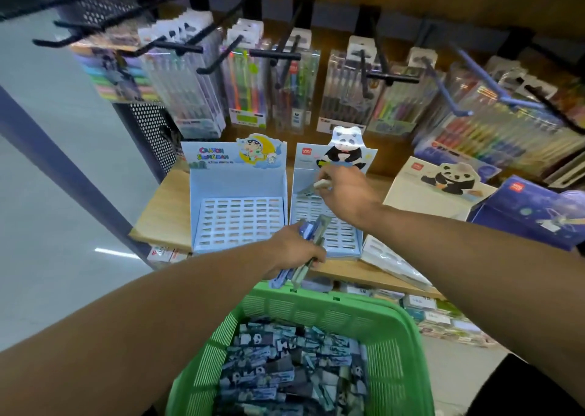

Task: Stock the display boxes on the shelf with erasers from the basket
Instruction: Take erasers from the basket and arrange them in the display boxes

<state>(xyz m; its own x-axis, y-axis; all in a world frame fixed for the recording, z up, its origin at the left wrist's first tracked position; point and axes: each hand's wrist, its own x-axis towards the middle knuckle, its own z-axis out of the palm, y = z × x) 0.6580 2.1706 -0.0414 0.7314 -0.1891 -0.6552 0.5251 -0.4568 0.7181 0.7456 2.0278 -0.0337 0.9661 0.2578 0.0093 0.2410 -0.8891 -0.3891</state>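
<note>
Two pale blue display boxes stand on the wooden shelf (158,213): a cartoon-boy box (237,200) on the left and a panda box (340,229) on the right, both with slotted floors. My right hand (345,194) hovers over the back of the panda box, pinching one long eraser (321,184). My left hand (297,251) sits at the panda box's front edge, gripping a bundle of several long erasers (311,235). Below, the green basket (316,311) holds a heap of panda-print erasers (291,368).
Packs of pens (243,80) hang from black hooks (272,55) above the shelf. A cream panda box (440,191) and a dark blue box (535,213) stand to the right. A flat clear packet (392,262) lies by the panda box. Lower shelves hold more stock.
</note>
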